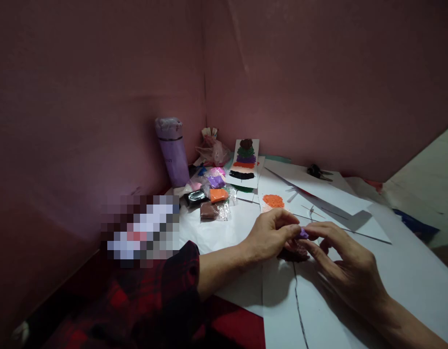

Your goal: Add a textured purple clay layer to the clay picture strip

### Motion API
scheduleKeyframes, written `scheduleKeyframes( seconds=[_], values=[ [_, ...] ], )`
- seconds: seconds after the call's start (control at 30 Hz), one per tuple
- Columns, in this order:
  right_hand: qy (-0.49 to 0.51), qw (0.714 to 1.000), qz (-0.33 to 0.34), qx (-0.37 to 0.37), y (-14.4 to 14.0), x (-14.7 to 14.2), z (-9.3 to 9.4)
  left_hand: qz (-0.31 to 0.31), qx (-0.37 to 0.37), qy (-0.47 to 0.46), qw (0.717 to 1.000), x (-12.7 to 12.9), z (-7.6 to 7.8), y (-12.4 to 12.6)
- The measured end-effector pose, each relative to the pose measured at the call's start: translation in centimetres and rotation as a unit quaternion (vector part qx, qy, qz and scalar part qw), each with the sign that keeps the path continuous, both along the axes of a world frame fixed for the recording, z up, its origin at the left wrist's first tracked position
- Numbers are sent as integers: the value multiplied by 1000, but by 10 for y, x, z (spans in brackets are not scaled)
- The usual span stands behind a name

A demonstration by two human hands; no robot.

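Note:
A small lump of purple modelling clay (303,233) is pinched between the fingertips of both hands, above a white sheet. My left hand (269,235) comes in from the left with thumb and fingers closed on it. From the right, my right hand (349,254) grips its other side. Just below the fingers lies a dark brown textured clay patch (294,254) on the sheet, partly covered by the hands. A drawn black line (300,310) runs down from it. Beyond my left hand is an orange clay patch (274,200), with a paler one at its lower edge.
Clay packets, among them purple (216,182), orange (218,195) and brown (208,210), lie left of centre. Behind them stand a purple cylinder (173,157) and a card with coloured bands (245,182). Scissors (318,172) lie at the back right. Pink walls close the corner.

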State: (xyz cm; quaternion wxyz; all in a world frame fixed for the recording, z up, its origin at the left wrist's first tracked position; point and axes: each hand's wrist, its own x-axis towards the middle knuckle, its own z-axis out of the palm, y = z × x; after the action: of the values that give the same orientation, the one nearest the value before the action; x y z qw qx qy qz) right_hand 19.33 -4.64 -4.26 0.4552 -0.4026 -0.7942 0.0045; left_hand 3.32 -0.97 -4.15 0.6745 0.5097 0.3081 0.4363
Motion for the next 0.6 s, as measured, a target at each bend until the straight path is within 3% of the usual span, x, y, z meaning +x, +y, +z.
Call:
scheduleKeyframes(
  seconds=[0.3,0.6],
  values=[
    [-6,999,-35,-6,-1,1,-3,-3,-31,-5,1000,1,7,-5],
    [-6,1000,-14,7,-2,-2,1,5,-4,35,999,1,0,-6]
  ],
)
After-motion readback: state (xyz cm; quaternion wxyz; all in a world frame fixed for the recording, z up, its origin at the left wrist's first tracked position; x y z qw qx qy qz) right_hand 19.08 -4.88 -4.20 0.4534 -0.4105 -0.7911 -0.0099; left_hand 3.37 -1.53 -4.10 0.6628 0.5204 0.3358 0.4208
